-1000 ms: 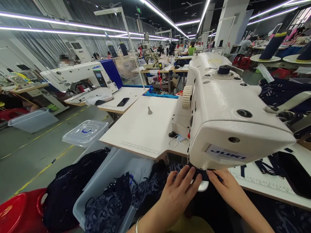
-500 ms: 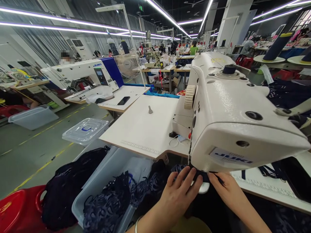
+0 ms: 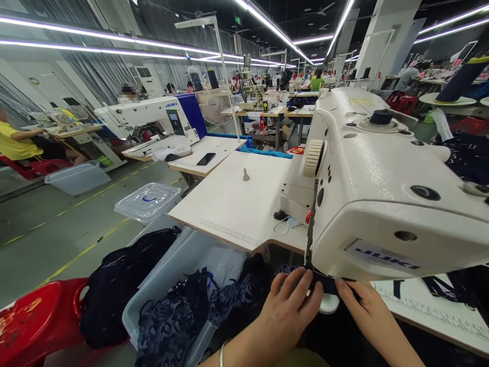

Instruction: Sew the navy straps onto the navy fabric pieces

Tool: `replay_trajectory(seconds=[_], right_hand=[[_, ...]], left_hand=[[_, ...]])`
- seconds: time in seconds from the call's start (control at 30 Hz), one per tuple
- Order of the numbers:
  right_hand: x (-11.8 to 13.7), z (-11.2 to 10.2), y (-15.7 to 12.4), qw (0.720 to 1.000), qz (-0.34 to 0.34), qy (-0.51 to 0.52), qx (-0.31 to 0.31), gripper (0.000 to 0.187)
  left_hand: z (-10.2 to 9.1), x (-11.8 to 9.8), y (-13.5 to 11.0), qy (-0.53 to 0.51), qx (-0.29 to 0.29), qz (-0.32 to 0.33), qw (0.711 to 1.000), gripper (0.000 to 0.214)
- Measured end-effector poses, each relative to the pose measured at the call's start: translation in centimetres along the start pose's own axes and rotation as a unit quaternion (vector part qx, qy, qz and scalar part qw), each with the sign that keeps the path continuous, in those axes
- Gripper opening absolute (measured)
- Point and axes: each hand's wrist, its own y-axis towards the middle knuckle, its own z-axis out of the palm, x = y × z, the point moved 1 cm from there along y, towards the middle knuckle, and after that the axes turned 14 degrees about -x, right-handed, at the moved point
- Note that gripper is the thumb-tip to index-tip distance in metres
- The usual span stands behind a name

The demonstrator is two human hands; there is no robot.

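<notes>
A white JUKI sewing machine [image 3: 382, 193] fills the right half of the view, its head overhanging the near table edge. Under the head lies a dark navy fabric piece [image 3: 324, 285]. My left hand [image 3: 288, 311] rests flat on that fabric with fingers stretched toward the needle area. My right hand [image 3: 361, 311] presses the fabric from the right, fingers extended under the machine head. A narrow dark strap [image 3: 310, 229] runs down the machine's left face to the fabric. The needle itself is hidden.
A clear bin [image 3: 214, 260] of navy lace pieces [image 3: 171, 316] stands at my lower left, beside a red tub [image 3: 34, 321] draped with dark cloth. The cream table [image 3: 237, 204] carries a small peg [image 3: 246, 175]. Another machine [image 3: 153, 117], a phone [image 3: 205, 158] and seated workers lie beyond.
The view has swung slightly left and down, so the machine sits further right. Both hands stay flat on the fabric under the machine head, barely shifted.
</notes>
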Motion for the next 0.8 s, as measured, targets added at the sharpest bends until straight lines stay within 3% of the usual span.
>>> replay_trajectory(seconds=[0.23, 0.47, 0.67, 0.8], right_hand=[[0.04, 0.06, -0.15, 1.0, 0.01, -0.003, -0.014, 0.043], [0.26, -0.13, -0.28, 0.999, 0.016, 0.038, -0.006, 0.035], [0.78, -0.06, -0.63, 0.993, 0.095, 0.071, 0.003, 0.031], [0.97, -0.63, -0.96, 0.993, 0.1, 0.059, 0.017, 0.029]], left_hand=[[0.35, 0.02, -0.38, -0.021, 0.011, -0.017, 1.0, 0.04], [0.61, -0.24, 0.07, -0.019, -0.015, -0.01, 1.0, 0.036], [0.83, -0.53, 0.4, 0.001, -0.022, 0.0, 1.0, 0.035], [0.38, -0.55, 0.25, -0.027, -0.025, 0.003, 0.999, 0.036]])
